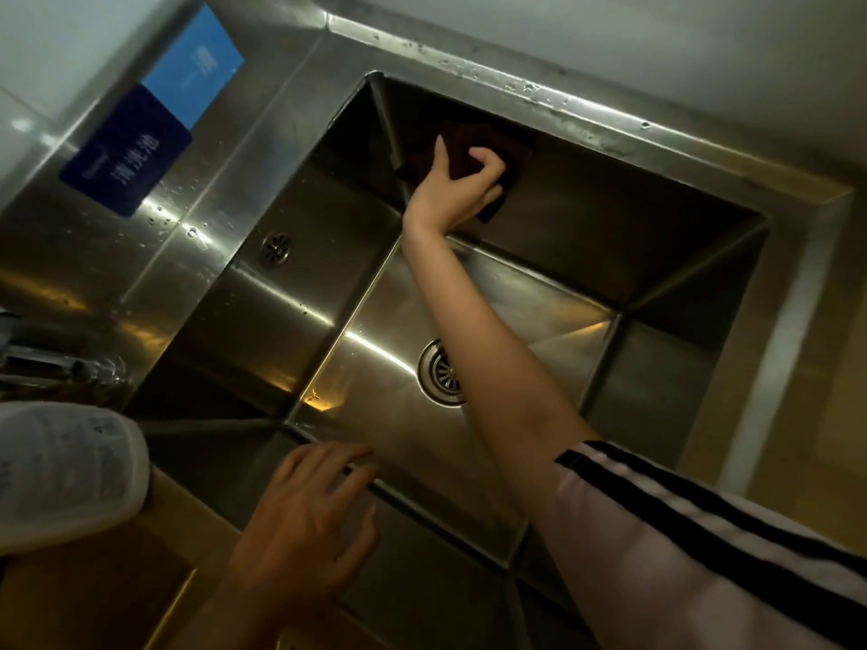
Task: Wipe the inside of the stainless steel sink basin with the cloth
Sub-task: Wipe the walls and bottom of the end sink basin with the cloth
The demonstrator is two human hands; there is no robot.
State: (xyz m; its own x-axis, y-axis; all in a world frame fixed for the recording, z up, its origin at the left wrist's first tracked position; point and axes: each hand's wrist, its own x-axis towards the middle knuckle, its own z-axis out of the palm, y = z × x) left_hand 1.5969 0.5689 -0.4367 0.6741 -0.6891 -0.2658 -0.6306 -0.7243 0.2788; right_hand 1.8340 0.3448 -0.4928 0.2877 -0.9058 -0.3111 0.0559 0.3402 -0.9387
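Right hand (457, 187) fingers (488, 158) grip cloth (462, 150).

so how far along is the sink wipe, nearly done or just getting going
In hand: the right hand holds the dark cloth against the far wall of the sink basin, near its corner. The left hand rests open on the near rim. Done: hard to judge; the steel shines everywhere. Left: droplets sit on the wall beside the overflow, and the floor around the drain likely remains.

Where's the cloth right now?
In the head view, the dark cloth is up against the sink's far wall near its far left corner, gripped by the right hand, well above the drain.
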